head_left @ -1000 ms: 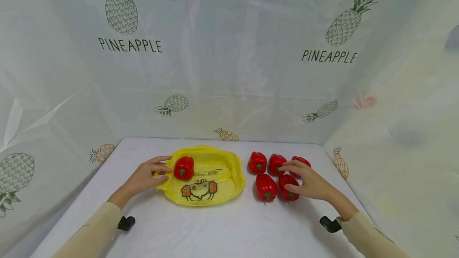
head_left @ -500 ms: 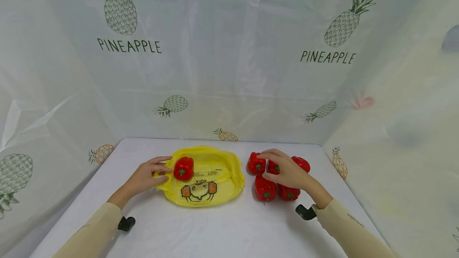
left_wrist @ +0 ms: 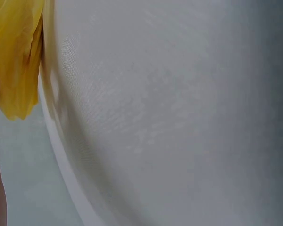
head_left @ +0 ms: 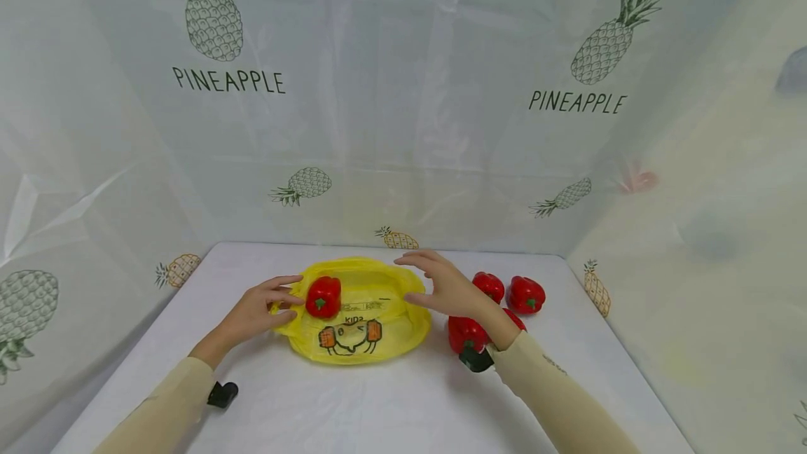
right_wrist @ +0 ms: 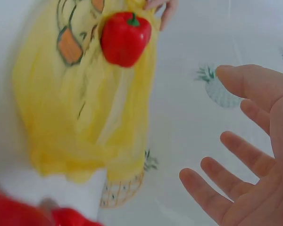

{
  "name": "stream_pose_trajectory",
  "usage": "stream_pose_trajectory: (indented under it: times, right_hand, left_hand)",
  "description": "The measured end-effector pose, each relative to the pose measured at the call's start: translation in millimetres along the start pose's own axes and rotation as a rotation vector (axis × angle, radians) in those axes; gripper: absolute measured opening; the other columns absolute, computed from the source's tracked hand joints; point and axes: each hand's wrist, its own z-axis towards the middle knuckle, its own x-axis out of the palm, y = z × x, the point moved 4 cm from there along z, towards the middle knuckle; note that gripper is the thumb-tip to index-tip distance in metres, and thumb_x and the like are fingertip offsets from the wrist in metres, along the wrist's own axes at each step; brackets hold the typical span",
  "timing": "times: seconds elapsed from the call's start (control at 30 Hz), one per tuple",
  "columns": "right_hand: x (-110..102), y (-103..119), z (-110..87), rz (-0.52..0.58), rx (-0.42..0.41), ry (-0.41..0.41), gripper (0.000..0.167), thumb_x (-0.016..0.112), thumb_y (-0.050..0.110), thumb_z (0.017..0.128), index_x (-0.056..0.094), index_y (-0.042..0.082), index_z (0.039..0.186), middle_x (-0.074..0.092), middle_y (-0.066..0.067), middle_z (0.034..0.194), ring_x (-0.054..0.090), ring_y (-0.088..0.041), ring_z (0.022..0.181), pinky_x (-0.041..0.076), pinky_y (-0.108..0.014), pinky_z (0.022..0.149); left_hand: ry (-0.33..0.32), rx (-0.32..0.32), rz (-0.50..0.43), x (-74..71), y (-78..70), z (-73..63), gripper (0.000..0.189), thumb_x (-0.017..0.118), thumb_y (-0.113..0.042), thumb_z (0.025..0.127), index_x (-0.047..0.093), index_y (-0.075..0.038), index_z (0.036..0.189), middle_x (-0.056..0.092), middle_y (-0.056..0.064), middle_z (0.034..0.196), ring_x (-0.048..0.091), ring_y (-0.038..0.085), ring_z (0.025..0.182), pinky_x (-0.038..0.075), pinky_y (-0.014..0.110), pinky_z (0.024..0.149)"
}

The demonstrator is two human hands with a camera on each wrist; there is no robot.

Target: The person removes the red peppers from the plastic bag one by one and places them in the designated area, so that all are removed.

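A yellow plastic bag (head_left: 353, 349) printed with a cartoon face lies spread out on the white table. One red bell pepper (head_left: 323, 298) sits on its left part, stem toward me. At the bag's left edge my left hand (head_left: 255, 309) rests with thumb and fingers apart, fingertips touching the yellow plastic. My right hand (head_left: 446, 287) hovers by the bag's right edge, fingers spread. In the right wrist view nothing is in that hand (right_wrist: 250, 183). Under and beyond the right forearm are more red bell peppers, among them a front one (head_left: 465, 333) and a back one (head_left: 488, 287).
Another bell pepper (head_left: 527, 295) stands at the back right of the group. A patterned plastic sheet (head_left: 403, 125) with pineapple prints hangs behind the table and down both sides. The white tabletop (head_left: 353, 412) extends in front of the bag.
My right hand has swept left, from over the bell peppers to the bag's right edge, uncovering the back right peppers. The left hand, the bag and the pepper on it stay put.
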Motion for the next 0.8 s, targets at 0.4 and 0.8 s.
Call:
stream_pose_trajectory:
  times: [0.4, 0.8]
  right_hand:
    - [53, 11, 46.5, 0.079, -0.023, 0.071, 0.062, 0.081, 0.024, 0.096, 0.057, 0.023, 0.153, 0.05, -0.001, 0.157, 0.052, -0.021, 0.139, 0.054, -0.045, 0.108]
    - [102, 14, 80.9, 0.027, -0.018, 0.08, 0.057, 0.077, 0.024, 0.098, 0.058, 0.02, 0.151, 0.053, -0.001, 0.155, 0.053, -0.019, 0.136, 0.053, -0.034, 0.106]
  left_hand:
    - [-0.006, 0.025, -0.003, -0.4, 0.0, 0.0, 0.019, 0.085, -0.017, 0.092, 0.085, -0.021, 0.111, 0.059, 0.011, 0.153, 0.066, 0.034, 0.123, 0.058, 0.03, 0.091]
    - [0.023, -0.011, -0.007, 2.9, 2.3, 2.8, 0.022, 0.085, -0.016, 0.091, 0.085, -0.024, 0.112, 0.057, 0.008, 0.155, 0.064, 0.03, 0.125, 0.057, 0.03, 0.093]
